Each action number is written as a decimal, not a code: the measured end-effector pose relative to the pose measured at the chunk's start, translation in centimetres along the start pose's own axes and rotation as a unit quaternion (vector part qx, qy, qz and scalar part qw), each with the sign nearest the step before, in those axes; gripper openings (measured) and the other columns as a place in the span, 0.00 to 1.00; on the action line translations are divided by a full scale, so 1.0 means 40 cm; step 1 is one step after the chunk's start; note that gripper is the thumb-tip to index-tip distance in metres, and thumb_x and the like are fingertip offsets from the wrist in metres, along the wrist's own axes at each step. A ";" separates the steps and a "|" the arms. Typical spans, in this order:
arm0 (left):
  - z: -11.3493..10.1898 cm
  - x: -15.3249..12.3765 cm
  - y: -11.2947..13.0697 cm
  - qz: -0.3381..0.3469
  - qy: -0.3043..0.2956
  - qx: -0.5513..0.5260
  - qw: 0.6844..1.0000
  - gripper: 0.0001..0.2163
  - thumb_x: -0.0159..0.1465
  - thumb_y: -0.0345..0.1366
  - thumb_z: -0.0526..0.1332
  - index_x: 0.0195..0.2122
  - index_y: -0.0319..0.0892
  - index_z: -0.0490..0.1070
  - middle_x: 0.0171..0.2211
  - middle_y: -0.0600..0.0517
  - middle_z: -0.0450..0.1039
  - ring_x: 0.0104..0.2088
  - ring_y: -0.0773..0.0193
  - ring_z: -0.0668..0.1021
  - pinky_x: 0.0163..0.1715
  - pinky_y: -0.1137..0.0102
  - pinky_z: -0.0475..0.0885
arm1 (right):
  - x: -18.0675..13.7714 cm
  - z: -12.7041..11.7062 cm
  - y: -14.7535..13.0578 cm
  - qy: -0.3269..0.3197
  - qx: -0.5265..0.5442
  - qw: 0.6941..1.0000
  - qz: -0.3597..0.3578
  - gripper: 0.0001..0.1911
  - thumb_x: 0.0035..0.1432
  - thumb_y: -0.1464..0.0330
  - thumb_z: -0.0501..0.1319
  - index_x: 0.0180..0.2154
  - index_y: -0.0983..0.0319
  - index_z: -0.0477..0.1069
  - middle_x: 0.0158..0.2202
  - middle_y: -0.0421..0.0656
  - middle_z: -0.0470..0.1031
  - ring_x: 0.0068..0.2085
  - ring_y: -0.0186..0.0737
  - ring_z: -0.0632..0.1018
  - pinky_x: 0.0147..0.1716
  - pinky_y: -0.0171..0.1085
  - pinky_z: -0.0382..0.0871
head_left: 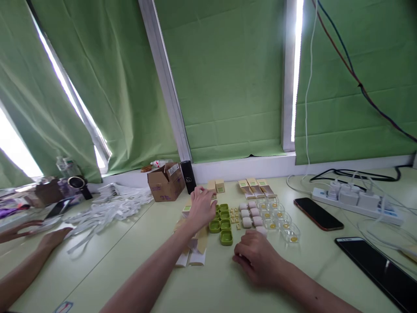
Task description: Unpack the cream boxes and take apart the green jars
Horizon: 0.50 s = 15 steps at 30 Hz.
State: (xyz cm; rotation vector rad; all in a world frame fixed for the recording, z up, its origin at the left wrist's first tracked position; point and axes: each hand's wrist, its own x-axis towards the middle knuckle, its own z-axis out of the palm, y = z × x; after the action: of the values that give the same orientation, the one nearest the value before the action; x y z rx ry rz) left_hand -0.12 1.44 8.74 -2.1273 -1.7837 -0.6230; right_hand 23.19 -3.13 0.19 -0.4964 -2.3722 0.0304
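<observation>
My left hand (202, 205) reaches forward over the table, its fingers bent but apart, just beside small cream boxes (220, 186) at the back. Under its wrist lie flattened cream cartons (201, 241). To its right stand rows of small green square trays (226, 237). Nearer me, my right hand (259, 258) rests on the table with curled fingers; whether anything is inside them is hidden. Just beyond it are white and pale pink rounded blocks (246, 222). Tiny yellowish pieces (235, 213) lie between trays and blocks. Clear plastic cups (291, 234) with yellow centres stand to the right.
Open cream cartons (256, 188) lie at the back. A cardboard box (166, 181) and black box (188, 177) stand behind. Two phones (318, 213) and a power strip (358, 204) with cables are right. Another person's hands (54, 239) are left, by white strips (120, 202).
</observation>
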 end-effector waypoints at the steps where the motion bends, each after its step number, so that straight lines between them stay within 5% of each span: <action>1: 0.014 0.033 -0.009 -0.001 -0.040 0.035 0.999 0.14 0.69 0.36 0.57 0.54 0.43 0.71 0.53 0.43 0.77 0.62 0.43 0.64 0.57 0.52 0.60 | -0.001 0.002 -0.003 -0.015 0.004 1.000 -0.002 0.08 0.60 0.70 0.61 0.27 0.60 0.69 0.23 0.41 0.75 0.26 0.37 0.70 0.32 0.40 0.53; 8: 0.148 0.232 -0.071 -0.037 -0.124 0.100 0.986 0.23 0.64 0.36 0.61 0.60 0.39 0.65 0.60 0.34 0.69 0.66 0.36 0.59 0.61 0.47 0.57 | -0.003 0.017 -0.003 -0.043 0.016 0.999 -0.007 0.08 0.56 0.69 0.62 0.26 0.60 0.66 0.23 0.40 0.74 0.24 0.35 0.67 0.32 0.41 0.51; 15: 0.244 0.316 -0.091 -0.054 -0.171 0.137 0.974 0.33 0.62 0.35 0.62 0.68 0.36 0.57 0.65 0.28 0.61 0.71 0.32 0.53 0.65 0.42 0.50 | -0.001 0.014 -0.006 -0.022 0.021 0.999 -0.032 0.08 0.54 0.69 0.63 0.27 0.59 0.65 0.22 0.40 0.73 0.25 0.37 0.68 0.32 0.41 0.50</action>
State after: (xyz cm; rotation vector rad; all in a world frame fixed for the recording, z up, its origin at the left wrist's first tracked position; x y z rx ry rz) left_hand -0.61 17.67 6.50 -2.0493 -2.0331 -0.0222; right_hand 22.77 -3.30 -0.21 -0.4032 -2.4249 0.0618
